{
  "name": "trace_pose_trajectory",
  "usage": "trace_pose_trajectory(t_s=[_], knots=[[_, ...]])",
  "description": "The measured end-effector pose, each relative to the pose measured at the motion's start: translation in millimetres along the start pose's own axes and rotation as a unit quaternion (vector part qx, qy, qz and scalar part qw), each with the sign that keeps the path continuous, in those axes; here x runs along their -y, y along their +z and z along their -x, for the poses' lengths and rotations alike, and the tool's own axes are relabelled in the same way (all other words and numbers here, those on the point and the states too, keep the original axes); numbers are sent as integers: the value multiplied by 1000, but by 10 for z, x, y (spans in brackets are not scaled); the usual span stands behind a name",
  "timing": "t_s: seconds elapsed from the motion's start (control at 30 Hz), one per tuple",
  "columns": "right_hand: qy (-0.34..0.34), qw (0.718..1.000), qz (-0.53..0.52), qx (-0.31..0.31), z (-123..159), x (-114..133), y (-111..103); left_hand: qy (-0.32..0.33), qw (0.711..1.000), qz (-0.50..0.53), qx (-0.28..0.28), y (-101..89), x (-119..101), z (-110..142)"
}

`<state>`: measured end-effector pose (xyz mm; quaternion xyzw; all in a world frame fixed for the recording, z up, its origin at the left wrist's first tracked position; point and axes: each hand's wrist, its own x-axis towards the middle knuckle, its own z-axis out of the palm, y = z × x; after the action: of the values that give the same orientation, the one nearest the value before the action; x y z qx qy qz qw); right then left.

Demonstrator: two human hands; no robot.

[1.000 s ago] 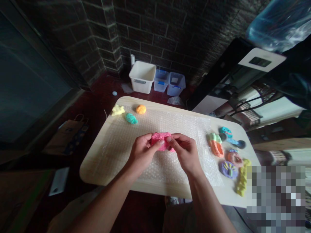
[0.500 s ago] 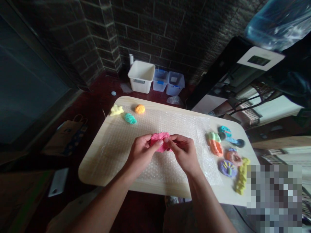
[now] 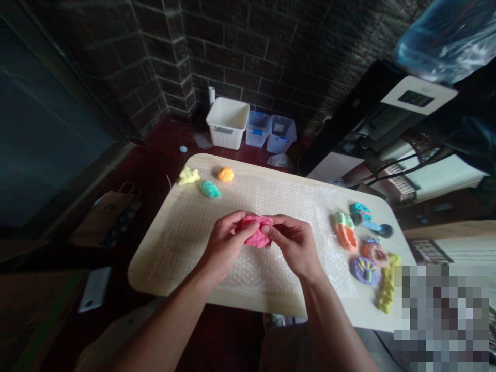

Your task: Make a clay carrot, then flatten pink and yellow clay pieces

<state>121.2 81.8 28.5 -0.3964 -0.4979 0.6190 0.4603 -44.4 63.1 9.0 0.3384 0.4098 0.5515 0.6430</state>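
Note:
A lump of pink clay (image 3: 257, 233) is pinched between both hands just above a sheet of bubble wrap (image 3: 271, 206) on a light wooden table (image 3: 155, 258). My left hand (image 3: 225, 247) grips its left side with fingers curled over the top and the thumb under. My right hand (image 3: 293, 245) closes on its right side with thumb and fingertips. The hands nearly meet over the clay, and part of it is hidden behind the fingers.
Yellow (image 3: 188, 176), teal (image 3: 210, 189) and orange (image 3: 225, 174) clay lumps lie at the table's far left. Several finished coloured clay shapes (image 3: 362, 243) sit along the right edge. A white bin (image 3: 227, 122) and two clear boxes (image 3: 270, 133) stand on the floor by the brick wall.
The pink clay was wider and flatter a second ago; both hands have pressed inward and folded it into a more compact lump, and the fingers now sit closer together.

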Motion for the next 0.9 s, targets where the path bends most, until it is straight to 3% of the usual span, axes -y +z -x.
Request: trace_pose_trajectory(t_s=[0.4,0.63,0.9], knots=[[3,999,19,-36,-2,36,3,-40,999,-15,24,98,-64,18],[5,999,50,-14,0,56,-12,-7,997,-78,23,72,26,6],[-9,999,49,-12,-5,74,-14,16,997,-74,22,72,6,19]])
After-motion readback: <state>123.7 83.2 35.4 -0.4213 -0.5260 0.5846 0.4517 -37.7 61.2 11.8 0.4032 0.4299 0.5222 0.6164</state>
